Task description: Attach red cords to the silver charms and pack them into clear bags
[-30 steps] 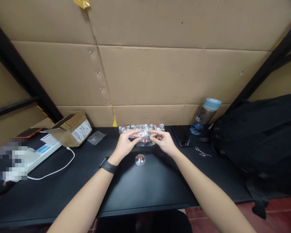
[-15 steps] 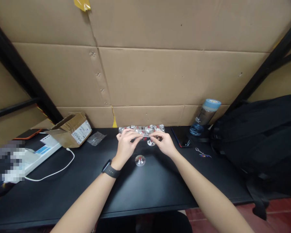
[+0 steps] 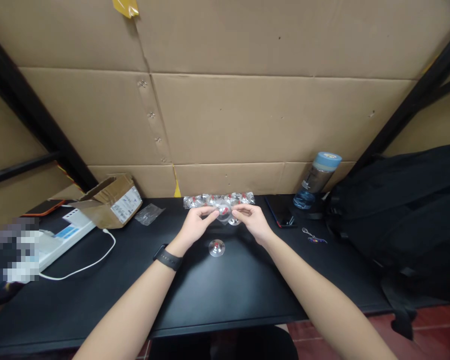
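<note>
Between my two hands, above the table, is a clear round disc with a red middle (image 3: 223, 211); whether a wrapper is around it is hard to tell. My left hand (image 3: 197, 225) pinches its left edge between thumb and fingers, and a dark watch sits on that wrist. On the opposite edge, my right hand (image 3: 254, 220) pinches it in the same way. A similar clear disc (image 3: 216, 248) with a red centre lies on the black tabletop just in front of my hands. Another clear disc (image 3: 233, 221) lies behind, partly covered by the right fingers.
Several wrapped discs (image 3: 194, 201) line the back wall. At left are an opened cardboard box (image 3: 114, 205), an empty plastic wrapper (image 3: 149, 214) and a white power strip (image 3: 62, 245). A phone (image 3: 281, 212), a water bottle (image 3: 315, 182) and a black backpack (image 3: 405, 215) stand or lie at right.
The held disc has turned from edge-on so its round face with the red middle now shows. My left hand has shifted slightly left and down; the right hand has barely moved.
</note>
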